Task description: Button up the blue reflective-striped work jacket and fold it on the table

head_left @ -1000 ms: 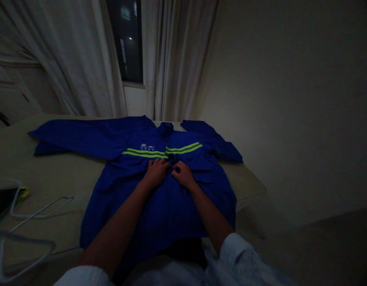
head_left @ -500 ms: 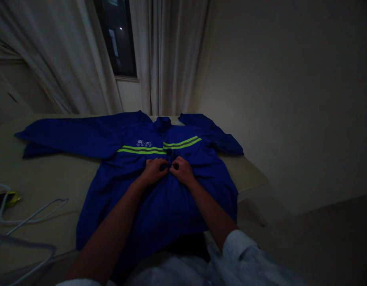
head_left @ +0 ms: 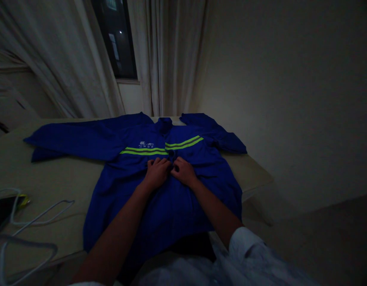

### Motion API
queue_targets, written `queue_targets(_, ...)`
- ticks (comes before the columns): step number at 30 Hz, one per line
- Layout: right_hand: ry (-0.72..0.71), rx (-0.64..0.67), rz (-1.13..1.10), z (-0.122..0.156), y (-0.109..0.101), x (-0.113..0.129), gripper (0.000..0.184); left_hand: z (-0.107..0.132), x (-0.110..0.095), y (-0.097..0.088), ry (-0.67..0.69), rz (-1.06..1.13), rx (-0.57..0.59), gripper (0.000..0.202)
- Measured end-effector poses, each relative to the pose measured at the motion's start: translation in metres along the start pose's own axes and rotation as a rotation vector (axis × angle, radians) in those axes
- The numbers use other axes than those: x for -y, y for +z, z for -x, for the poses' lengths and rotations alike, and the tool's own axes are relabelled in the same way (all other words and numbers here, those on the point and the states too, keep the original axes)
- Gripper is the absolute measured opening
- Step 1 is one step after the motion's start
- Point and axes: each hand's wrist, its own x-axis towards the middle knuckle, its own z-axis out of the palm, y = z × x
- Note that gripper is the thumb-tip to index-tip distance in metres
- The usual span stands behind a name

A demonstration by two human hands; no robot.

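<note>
A blue work jacket (head_left: 168,210) lies face up and spread out, its sleeves stretched to both sides. Two yellow-green reflective stripes cross its chest, and a white printed logo (head_left: 146,145) sits above the stripe on the left. My left hand (head_left: 157,172) and my right hand (head_left: 183,172) press close together on the front opening, fingers curled on the cloth just below a dark button (head_left: 171,155). Both hands seem to pinch the front edges. My fingers hide the buttonhole area.
The jacket rests on a pale beige table (head_left: 52,178) whose right edge runs near the sleeve. White wire hangers (head_left: 43,214) and a black phone-like object (head_left: 1,208) lie at the left. White curtains (head_left: 171,59) and a dark window (head_left: 114,39) stand behind.
The view has turned slightly to the right. My hands stay at the jacket's front opening, with only small shifts of the fingers on the cloth.
</note>
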Motion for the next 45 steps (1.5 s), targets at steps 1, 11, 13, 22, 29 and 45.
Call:
queue_targets(1, 0.007, -0.011, -0.001, 0.001, 0.0, 0.0, 0.008, -0.001, 0.001, 0.002, -0.003, 0.014, 0.007, 0.025)
queue_targets(11, -0.031, -0.127, -0.237, 0.001, 0.004, -0.008, 0.009, -0.007, 0.012, 0.008, -0.033, 0.154, 0.045, 0.038)
queue_targets(13, -0.018, -0.151, -0.257, 0.0, 0.005, -0.009, 0.012, -0.006, 0.01, 0.007, -0.038, 0.155, 0.045, 0.037)
queue_targets(22, 0.009, -0.208, -0.224, -0.002, 0.008, -0.006, 0.011, -0.009, 0.011, 0.01, -0.026, 0.24, -0.002, 0.03)
queue_targets(29, 0.089, -0.334, -0.294, -0.006, 0.011, -0.015, 0.012, -0.009, 0.014, -0.002, -0.089, 0.425, -0.015, 0.031)
queue_targets(45, -0.001, 0.028, -0.028, 0.122, -0.018, 0.049, 0.016, 0.003, 0.002, 0.008, -0.03, 0.073, 0.009, 0.032)
